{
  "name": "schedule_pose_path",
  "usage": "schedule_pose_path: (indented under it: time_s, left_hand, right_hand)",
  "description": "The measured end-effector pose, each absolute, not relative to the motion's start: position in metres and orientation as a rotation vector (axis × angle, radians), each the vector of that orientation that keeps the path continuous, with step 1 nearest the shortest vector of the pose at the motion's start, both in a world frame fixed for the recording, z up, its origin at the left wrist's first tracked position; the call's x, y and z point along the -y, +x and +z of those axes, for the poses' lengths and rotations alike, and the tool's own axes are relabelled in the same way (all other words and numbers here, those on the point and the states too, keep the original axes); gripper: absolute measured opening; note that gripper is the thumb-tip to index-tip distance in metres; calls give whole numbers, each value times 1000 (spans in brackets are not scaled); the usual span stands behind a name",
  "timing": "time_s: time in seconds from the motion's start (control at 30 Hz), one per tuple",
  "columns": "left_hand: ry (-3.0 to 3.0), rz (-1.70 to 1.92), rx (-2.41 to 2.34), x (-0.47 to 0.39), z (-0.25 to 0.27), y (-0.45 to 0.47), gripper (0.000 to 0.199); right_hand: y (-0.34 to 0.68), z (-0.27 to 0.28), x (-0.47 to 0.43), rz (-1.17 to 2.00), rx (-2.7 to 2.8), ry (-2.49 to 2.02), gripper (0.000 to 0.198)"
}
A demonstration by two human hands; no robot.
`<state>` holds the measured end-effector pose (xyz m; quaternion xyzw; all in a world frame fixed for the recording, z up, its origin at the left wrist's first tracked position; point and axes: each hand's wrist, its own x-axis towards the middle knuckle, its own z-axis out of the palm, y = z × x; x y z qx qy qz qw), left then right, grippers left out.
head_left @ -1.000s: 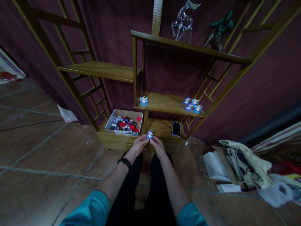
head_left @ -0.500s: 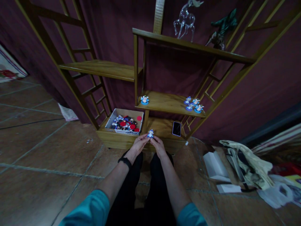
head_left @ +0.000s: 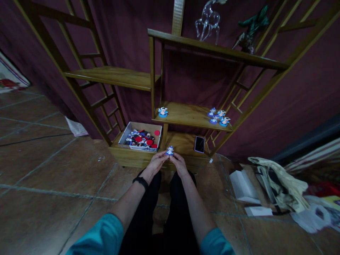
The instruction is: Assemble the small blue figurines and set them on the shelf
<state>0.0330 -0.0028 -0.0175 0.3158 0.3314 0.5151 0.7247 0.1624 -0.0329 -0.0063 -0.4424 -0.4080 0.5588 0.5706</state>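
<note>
Between my fingertips is a small white and purple figurine [head_left: 170,150] on a round base, held upright in front of the low shelf. My left hand [head_left: 156,163] pinches its base from the left, and my right hand [head_left: 179,164] pinches it from the right. A similar blue-based figurine [head_left: 163,112] stands at the left end of the middle shelf [head_left: 186,115]. Several more figurines [head_left: 219,117] with blue and purple bases stand grouped at that shelf's right end. Beyond my left hand, an open cardboard box [head_left: 160,141] holds many jumbled figurines and red discs.
A phone [head_left: 199,144] lies on the low shelf to the right. Higher up stand a clear glass deer [head_left: 208,21] and a dark green statue [head_left: 251,30]. On the floor at right are a white box [head_left: 243,186], a pale cloth bag [head_left: 284,184] and a plastic bag [head_left: 310,216].
The view has shifted very slightly. Both hands keep the figurine at the same place, and nothing else has visibly moved.
</note>
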Motion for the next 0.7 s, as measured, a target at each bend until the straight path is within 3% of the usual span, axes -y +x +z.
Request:
schedule_pose_path:
  time_s: [0.7]
  left_hand:
    - [682, 1125, -730, 2, -19, 34, 38]
  right_hand:
    - [162, -12, 31, 1298, 974, -1027, 35]
